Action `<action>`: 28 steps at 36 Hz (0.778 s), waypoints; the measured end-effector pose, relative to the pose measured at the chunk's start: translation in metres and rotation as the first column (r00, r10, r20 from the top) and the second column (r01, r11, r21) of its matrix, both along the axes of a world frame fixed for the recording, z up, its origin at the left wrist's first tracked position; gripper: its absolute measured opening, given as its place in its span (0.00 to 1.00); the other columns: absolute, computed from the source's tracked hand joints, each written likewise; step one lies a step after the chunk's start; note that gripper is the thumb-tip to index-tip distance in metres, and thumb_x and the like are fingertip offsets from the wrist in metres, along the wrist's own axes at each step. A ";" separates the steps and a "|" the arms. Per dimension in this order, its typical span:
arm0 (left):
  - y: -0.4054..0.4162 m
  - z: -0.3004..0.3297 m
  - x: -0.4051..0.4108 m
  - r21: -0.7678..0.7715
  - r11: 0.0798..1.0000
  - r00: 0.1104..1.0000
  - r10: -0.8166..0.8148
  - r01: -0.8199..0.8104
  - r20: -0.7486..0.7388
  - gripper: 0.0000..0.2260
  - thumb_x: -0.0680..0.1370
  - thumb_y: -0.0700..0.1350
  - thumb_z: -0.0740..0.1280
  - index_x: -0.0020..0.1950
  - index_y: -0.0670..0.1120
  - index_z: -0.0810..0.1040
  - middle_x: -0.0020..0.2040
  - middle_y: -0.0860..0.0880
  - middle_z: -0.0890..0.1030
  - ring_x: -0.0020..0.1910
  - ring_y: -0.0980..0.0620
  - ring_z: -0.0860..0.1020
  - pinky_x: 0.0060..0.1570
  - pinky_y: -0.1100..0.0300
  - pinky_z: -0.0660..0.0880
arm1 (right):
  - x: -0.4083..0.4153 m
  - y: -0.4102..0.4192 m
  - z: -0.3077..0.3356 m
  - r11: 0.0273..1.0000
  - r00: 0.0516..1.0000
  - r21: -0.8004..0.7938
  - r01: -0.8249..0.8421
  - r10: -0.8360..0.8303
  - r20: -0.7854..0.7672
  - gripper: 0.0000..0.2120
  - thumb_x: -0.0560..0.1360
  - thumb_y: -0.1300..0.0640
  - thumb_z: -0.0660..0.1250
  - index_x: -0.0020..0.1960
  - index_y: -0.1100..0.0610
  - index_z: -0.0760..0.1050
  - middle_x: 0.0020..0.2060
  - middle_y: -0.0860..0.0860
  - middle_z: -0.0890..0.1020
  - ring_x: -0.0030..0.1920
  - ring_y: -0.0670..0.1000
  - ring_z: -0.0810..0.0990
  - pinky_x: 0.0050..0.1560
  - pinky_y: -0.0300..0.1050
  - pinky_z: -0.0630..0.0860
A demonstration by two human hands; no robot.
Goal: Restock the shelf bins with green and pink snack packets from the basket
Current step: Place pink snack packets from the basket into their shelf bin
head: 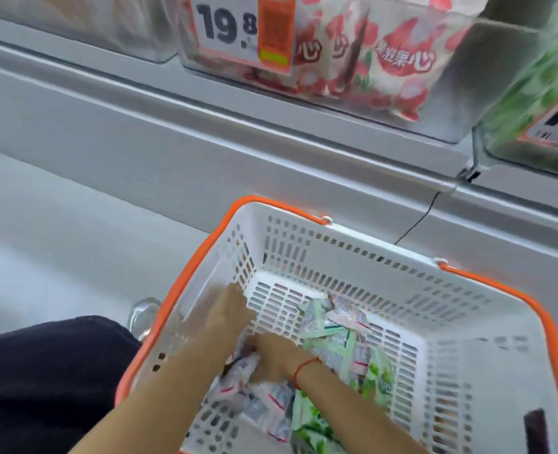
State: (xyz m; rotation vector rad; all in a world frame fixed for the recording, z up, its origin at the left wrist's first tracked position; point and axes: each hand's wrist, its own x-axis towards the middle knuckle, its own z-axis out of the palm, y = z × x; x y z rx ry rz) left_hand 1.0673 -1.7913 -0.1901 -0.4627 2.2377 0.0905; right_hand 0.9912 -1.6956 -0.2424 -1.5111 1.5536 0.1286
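Observation:
A white basket (336, 250) with an orange rim stands on the floor below the shelf. Green packets (374, 371) and pink packets (254, 398) lie mixed in its bottom. Both my hands reach down into it. My left hand (228, 317) is low at the left wall, fingers among the pink packets. My right hand (276, 357), with a red string at the wrist, rests on the pile with fingers curled over packets. Motion blur hides whether either hand grips one. Above, a clear bin (323, 54) holds pink packets and another bin (533, 93) holds green ones.
A price tag reading 19.8 (241, 31) hangs on the pink bin's front. A grey shelf ledge (205, 103) runs across below the bins. A thin black cable (418, 221) hangs from the ledge. My dark trouser leg (42, 381) is at lower left.

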 end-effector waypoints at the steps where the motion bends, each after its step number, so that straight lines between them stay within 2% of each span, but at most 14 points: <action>1: 0.007 -0.004 0.002 0.005 1.000 1.000 -0.017 0.017 -0.015 0.19 0.82 0.43 0.58 0.73 0.43 0.62 0.72 0.41 0.65 0.70 0.45 0.65 0.61 0.60 0.64 | 0.000 0.002 -0.002 0.999 1.000 -0.033 0.017 -0.016 0.009 0.18 0.72 0.54 0.70 0.60 0.59 0.76 0.57 0.58 0.79 0.57 0.60 0.77 0.55 0.50 0.74; 3: 0.011 -0.006 0.004 -0.122 0.992 0.999 -0.039 0.044 0.037 0.19 0.82 0.41 0.59 0.72 0.48 0.65 0.70 0.42 0.66 0.71 0.42 0.64 0.68 0.49 0.59 | -0.006 0.004 -0.003 0.997 1.000 -0.074 0.014 -0.013 0.024 0.16 0.73 0.52 0.70 0.56 0.60 0.79 0.54 0.58 0.81 0.54 0.58 0.78 0.53 0.48 0.74; 4: 0.012 -0.007 0.005 -0.131 0.987 0.995 -0.081 0.088 0.058 0.18 0.81 0.40 0.59 0.71 0.49 0.67 0.69 0.43 0.68 0.70 0.43 0.65 0.67 0.49 0.60 | -0.011 0.004 -0.005 0.996 1.000 -0.086 -0.001 0.003 0.023 0.17 0.73 0.50 0.70 0.55 0.61 0.80 0.52 0.58 0.82 0.52 0.58 0.79 0.52 0.47 0.75; 7: 0.014 0.000 0.007 -0.078 0.997 0.999 -0.001 0.004 0.048 0.19 0.80 0.41 0.62 0.71 0.51 0.68 0.69 0.45 0.69 0.70 0.44 0.66 0.67 0.51 0.63 | -0.033 0.005 0.003 0.995 1.000 -0.099 -0.024 0.025 0.006 0.16 0.74 0.48 0.69 0.48 0.62 0.81 0.42 0.58 0.83 0.40 0.56 0.79 0.41 0.45 0.75; 9: 0.009 -0.003 0.008 -0.017 0.997 0.997 0.071 -0.070 0.042 0.24 0.78 0.43 0.65 0.73 0.53 0.65 0.74 0.44 0.62 0.74 0.43 0.59 0.70 0.49 0.61 | -0.055 0.005 0.015 0.998 0.999 -0.068 0.010 -0.006 0.051 0.17 0.75 0.49 0.68 0.38 0.63 0.77 0.29 0.56 0.74 0.29 0.52 0.68 0.31 0.42 0.65; 11: 0.001 0.006 0.004 0.075 0.985 0.987 0.154 -0.157 0.042 0.33 0.74 0.43 0.71 0.76 0.52 0.60 0.78 0.46 0.50 0.77 0.42 0.50 0.73 0.45 0.56 | -0.080 0.004 0.038 0.998 0.994 0.005 0.056 -0.056 0.093 0.21 0.77 0.48 0.66 0.31 0.60 0.68 0.25 0.51 0.64 0.26 0.49 0.60 0.28 0.40 0.58; 13: -0.006 0.028 -0.006 0.242 0.929 0.960 0.280 -0.279 0.028 0.41 0.71 0.42 0.74 0.78 0.49 0.54 0.79 0.47 0.49 0.77 0.43 0.51 0.74 0.46 0.56 | -0.104 0.002 0.065 0.994 0.992 0.080 0.070 -0.078 0.101 0.21 0.78 0.46 0.64 0.32 0.58 0.68 0.25 0.49 0.63 0.24 0.46 0.59 0.27 0.36 0.57; 14: -0.010 0.041 -0.012 0.370 0.857 0.925 0.380 -0.359 0.017 0.43 0.71 0.42 0.75 0.78 0.48 0.52 0.78 0.47 0.52 0.76 0.44 0.54 0.73 0.50 0.58 | -0.115 0.000 0.081 0.991 0.990 0.105 0.078 -0.089 0.106 0.19 0.78 0.46 0.63 0.35 0.59 0.70 0.26 0.48 0.64 0.23 0.44 0.60 0.27 0.35 0.58; 16: -0.016 0.069 -0.023 0.619 0.642 0.825 0.565 -0.452 0.017 0.38 0.71 0.42 0.75 0.76 0.47 0.58 0.75 0.49 0.64 0.73 0.47 0.64 0.67 0.60 0.66 | -0.134 -0.002 0.115 0.986 0.982 0.112 0.121 -0.135 0.130 0.19 0.78 0.47 0.62 0.35 0.59 0.71 0.25 0.47 0.66 0.22 0.40 0.66 0.28 0.31 0.62; 18: -0.019 0.095 -0.031 0.784 0.447 0.716 0.698 -0.431 -0.004 0.27 0.72 0.47 0.75 0.69 0.50 0.70 0.66 0.52 0.76 0.66 0.51 0.74 0.62 0.64 0.71 | -0.149 -0.003 0.148 0.979 0.969 0.099 0.179 -0.193 0.157 0.18 0.78 0.48 0.63 0.31 0.53 0.71 0.25 0.42 0.70 0.24 0.38 0.70 0.31 0.29 0.66; 20: -0.021 0.114 -0.038 0.857 0.345 0.618 0.785 -0.383 -0.040 0.24 0.73 0.55 0.73 0.66 0.53 0.73 0.60 0.55 0.80 0.60 0.56 0.78 0.63 0.60 0.71 | -0.160 -0.001 0.177 0.971 0.956 0.071 0.227 -0.236 0.176 0.18 0.77 0.46 0.64 0.29 0.47 0.73 0.26 0.41 0.69 0.29 0.38 0.70 0.37 0.32 0.70; 22: -0.025 0.131 -0.044 0.907 0.286 0.537 0.840 -0.309 -0.082 0.20 0.74 0.54 0.71 0.64 0.51 0.75 0.56 0.54 0.83 0.56 0.56 0.80 0.59 0.60 0.74 | -0.169 0.003 0.203 0.960 0.944 0.014 0.278 -0.276 0.182 0.17 0.77 0.46 0.65 0.29 0.47 0.75 0.27 0.41 0.71 0.35 0.41 0.74 0.40 0.35 0.71; 25: -0.028 0.169 -0.053 0.940 0.279 0.482 0.862 -0.195 -0.156 0.15 0.75 0.48 0.71 0.60 0.49 0.79 0.54 0.51 0.84 0.55 0.53 0.81 0.58 0.60 0.75 | -0.174 0.009 0.238 0.941 0.936 -0.097 0.325 -0.305 0.177 0.10 0.76 0.48 0.66 0.42 0.53 0.78 0.35 0.47 0.79 0.40 0.44 0.77 0.41 0.36 0.73; 28: -0.030 0.208 -0.060 0.885 0.454 0.432 0.821 -0.101 -0.372 0.01 0.75 0.44 0.71 0.44 0.50 0.82 0.44 0.53 0.84 0.46 0.58 0.81 0.49 0.68 0.74 | -0.170 0.012 0.274 0.905 0.947 -0.288 0.313 -0.276 0.162 0.10 0.74 0.53 0.71 0.54 0.52 0.76 0.47 0.48 0.81 0.41 0.39 0.76 0.44 0.33 0.73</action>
